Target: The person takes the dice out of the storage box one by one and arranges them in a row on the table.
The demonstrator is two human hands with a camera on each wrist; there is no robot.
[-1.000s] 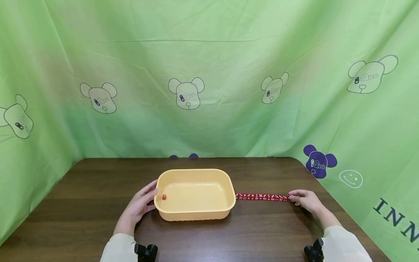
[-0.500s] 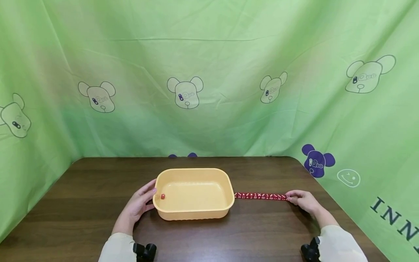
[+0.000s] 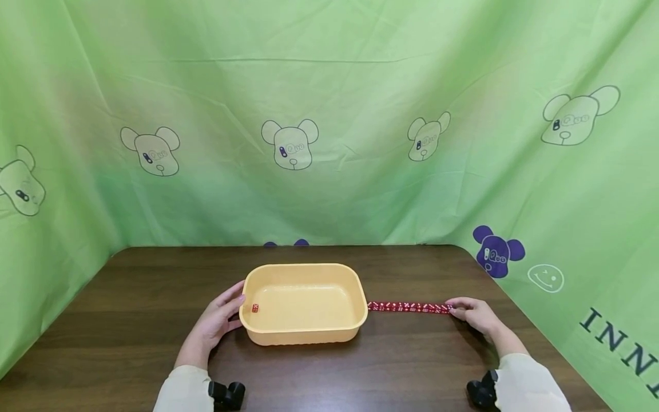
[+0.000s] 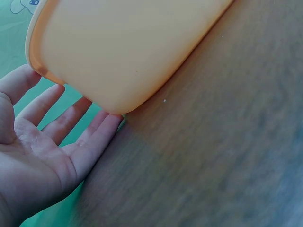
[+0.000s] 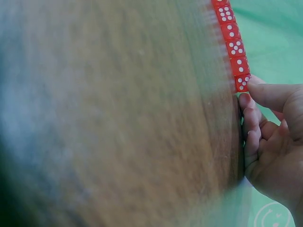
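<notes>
- Left hand [image 3: 213,326]: fingers straight, resting flat against the near end of the tub [image 3: 304,303].
- Right hand [image 3: 473,315]: pinches the end die of the row of dice [image 3: 409,307].
- Dice are probably light, hard, loose; grip opposite faces.

smooth glossy plastic tub [image 3: 304,335] on dark matt wood-grain table [image 3: 412,366].

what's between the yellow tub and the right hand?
A straight row of red dice on the table, running from the yellow tub to the right hand, whose fingertips meet its end die. Clearest in the head view.
</notes>
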